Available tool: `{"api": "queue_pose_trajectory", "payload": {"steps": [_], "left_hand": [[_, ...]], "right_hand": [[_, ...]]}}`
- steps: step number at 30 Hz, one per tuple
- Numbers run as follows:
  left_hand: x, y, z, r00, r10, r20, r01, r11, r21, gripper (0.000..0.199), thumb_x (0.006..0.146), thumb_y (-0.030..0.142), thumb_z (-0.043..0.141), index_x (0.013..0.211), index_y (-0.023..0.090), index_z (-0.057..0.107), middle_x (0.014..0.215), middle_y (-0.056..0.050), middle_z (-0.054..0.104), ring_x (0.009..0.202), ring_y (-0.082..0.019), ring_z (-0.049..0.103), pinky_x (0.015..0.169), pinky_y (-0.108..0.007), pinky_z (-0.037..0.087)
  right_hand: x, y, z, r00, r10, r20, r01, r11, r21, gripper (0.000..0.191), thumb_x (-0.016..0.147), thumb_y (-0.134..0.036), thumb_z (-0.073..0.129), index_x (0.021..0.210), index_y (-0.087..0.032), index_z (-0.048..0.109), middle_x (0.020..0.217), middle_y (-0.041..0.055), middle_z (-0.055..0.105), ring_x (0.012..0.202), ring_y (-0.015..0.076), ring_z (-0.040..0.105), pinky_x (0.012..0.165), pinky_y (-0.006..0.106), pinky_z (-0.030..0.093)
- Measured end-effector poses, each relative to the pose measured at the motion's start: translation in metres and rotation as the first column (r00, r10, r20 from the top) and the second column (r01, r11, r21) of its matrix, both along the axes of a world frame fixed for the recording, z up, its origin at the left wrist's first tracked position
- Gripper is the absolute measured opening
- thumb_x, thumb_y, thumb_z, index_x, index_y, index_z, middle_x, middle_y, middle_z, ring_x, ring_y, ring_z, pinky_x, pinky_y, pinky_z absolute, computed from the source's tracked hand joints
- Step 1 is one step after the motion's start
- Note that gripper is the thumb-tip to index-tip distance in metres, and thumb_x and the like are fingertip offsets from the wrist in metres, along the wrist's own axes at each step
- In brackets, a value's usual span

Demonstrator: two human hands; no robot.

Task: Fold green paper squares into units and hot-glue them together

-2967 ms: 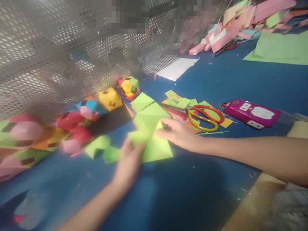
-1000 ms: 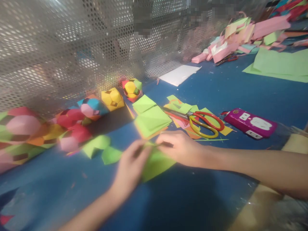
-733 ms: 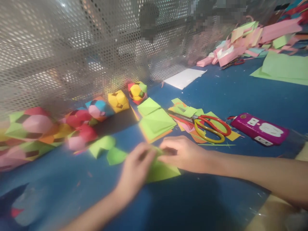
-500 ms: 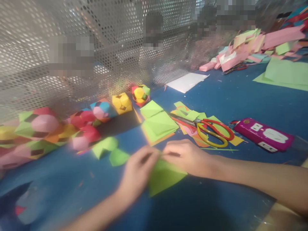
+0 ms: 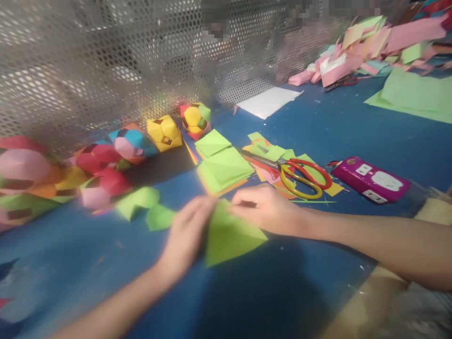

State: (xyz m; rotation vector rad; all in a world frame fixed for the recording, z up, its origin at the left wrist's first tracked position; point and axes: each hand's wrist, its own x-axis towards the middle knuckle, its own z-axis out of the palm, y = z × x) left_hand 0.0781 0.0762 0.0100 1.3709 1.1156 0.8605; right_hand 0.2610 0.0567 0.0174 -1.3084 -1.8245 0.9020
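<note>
At the lower left corner a pale patch [image 5: 21, 292] with a bit of red is cut off by the frame and too blurred to name. The left hand [image 5: 187, 230] is smeared by motion, fingers curled at the upper left edge of a green sheet [image 5: 233, 238]; I cannot tell whether they grip. The right hand [image 5: 264, 207] pinches the sheet's upper right edge, hiding that corner (its thumb is hard to separate from the fingers). Just beyond lies a stack of green paper [image 5: 226, 169], orange peeking underneath, and beside it scissors [image 5: 280, 163] on paper scraps [image 5: 273, 153], their blade tips indistinct. A purple case [image 5: 370, 181] lies farther right. Paper balls [image 5: 164, 133] line the left, the outermost cut off. The blue tabletop [image 5: 370, 122], speckled with bits, runs back to a perforated metal panel [image 5: 141, 61]; behind it, shapes are pixelated.
</note>
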Motion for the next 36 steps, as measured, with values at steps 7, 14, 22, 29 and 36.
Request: {"api": "queue_pose_trajectory", "payload": {"steps": [7, 14, 22, 29, 36], "left_hand": [[-0.005, 0.004, 0.006, 0.984, -0.173, -0.036, 0.17, 0.982, -0.077, 0.033, 0.08, 0.036, 0.055, 0.107, 0.017, 0.063, 0.11, -0.006, 0.065, 0.107, -0.025, 0.055, 0.088, -0.032, 0.043], [-0.004, 0.008, 0.006, 0.946, -0.247, -0.211, 0.243, 0.969, -0.046, 0.036, 0.075, 0.014, 0.048, 0.108, 0.017, 0.06, 0.115, -0.006, 0.063, 0.106, -0.022, 0.056, 0.086, -0.032, 0.044], [0.006, 0.005, 0.008, 0.886, -0.215, -0.41, 0.3, 0.941, 0.154, 0.014, 0.078, 0.022, 0.051, 0.084, 0.017, 0.063, 0.084, -0.001, 0.066, 0.08, -0.015, 0.058, 0.073, -0.025, 0.043], [0.007, 0.006, 0.006, 0.865, -0.184, -0.467, 0.316, 0.922, 0.222, 0.014, 0.079, 0.018, 0.049, 0.079, 0.016, 0.062, 0.075, 0.001, 0.064, 0.07, -0.011, 0.054, 0.063, -0.019, 0.041], [0.005, 0.011, 0.01, 0.868, -0.254, -0.428, 0.33, 0.937, 0.113, 0.023, 0.079, 0.017, 0.048, 0.091, 0.018, 0.068, 0.087, 0.0, 0.069, 0.079, -0.013, 0.059, 0.072, -0.021, 0.042]], "right_hand": [[0.004, 0.009, -0.009, 0.992, -0.122, -0.032, 0.125, 0.976, 0.176, 0.02, 0.082, -0.024, 0.055, 0.063, -0.016, 0.054, 0.055, -0.0033, 0.049, 0.053, 0.0079, 0.044, 0.051, 0.02, 0.036], [0.005, 0.007, -0.017, 0.983, -0.112, 0.142, 0.007, 0.808, 0.589, 0.023, 0.086, -0.018, 0.052, 0.063, -0.016, 0.054, 0.056, -0.002, 0.052, 0.053, 0.0077, 0.045, 0.052, 0.02, 0.037], [0.001, 0.002, -0.014, 0.959, -0.09, 0.271, -0.14, 0.677, 0.722, 0.026, 0.087, -0.014, 0.048, 0.061, -0.017, 0.053, 0.054, -0.0011, 0.05, 0.051, 0.0088, 0.042, 0.05, 0.023, 0.034], [-0.007, 0.001, -0.017, 0.995, -0.031, 0.09, -0.026, 0.818, 0.575, 0.006, 0.085, -0.014, 0.054, 0.08, -0.014, 0.056, 0.067, 0.0009, 0.054, 0.061, 0.0093, 0.049, 0.057, 0.021, 0.042], [-0.003, 0.008, -0.023, 0.994, 0.107, 0.029, -0.104, 0.814, 0.571, 0.013, 0.082, -0.003, 0.051, 0.081, -0.013, 0.059, 0.076, 0.0044, 0.057, 0.071, 0.011, 0.055, 0.065, 0.023, 0.047]]}}
